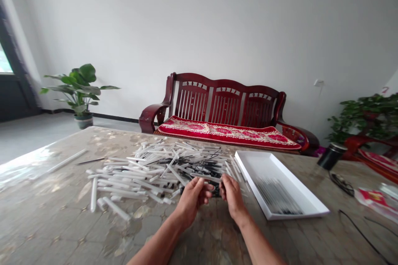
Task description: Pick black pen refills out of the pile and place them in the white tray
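My left hand is in front of the pile, fingers curled in with the thumb on top; what it pinches is too small to make out. Close on its right, my right hand is also closed, with something dark at its fingertips that I cannot identify. A gap separates the two hands. Beyond them spreads a heap of white pen barrels, mixed with small black pieces that look like pen caps and with thin dark rods. A shallow white box right of my hands holds a row of slim, clear-grey pens or refills.
On the patterned table, a loose white barrel and a thin dark rod lie at left. A black cylinder, black cables and a red-and-clear plastic bag are at right. Behind stands a wooden bench.
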Action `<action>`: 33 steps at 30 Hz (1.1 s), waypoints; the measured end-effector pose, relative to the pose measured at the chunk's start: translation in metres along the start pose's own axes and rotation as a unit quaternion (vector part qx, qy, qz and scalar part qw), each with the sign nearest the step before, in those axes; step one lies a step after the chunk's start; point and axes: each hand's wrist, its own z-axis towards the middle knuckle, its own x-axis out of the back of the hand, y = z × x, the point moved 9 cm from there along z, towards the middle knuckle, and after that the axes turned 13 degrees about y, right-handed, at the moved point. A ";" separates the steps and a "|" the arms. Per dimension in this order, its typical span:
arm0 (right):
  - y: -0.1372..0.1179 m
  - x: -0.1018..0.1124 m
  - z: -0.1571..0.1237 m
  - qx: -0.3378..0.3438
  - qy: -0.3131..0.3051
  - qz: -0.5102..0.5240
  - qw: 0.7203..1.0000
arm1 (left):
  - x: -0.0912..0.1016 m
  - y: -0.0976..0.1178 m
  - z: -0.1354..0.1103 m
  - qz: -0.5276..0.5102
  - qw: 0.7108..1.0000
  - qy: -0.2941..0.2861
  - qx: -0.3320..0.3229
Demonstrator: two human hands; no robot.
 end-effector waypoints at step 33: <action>-0.034 0.018 0.002 0.273 0.023 -0.400 0.875 | 0.060 0.024 0.009 -0.062 0.960 0.246 -0.119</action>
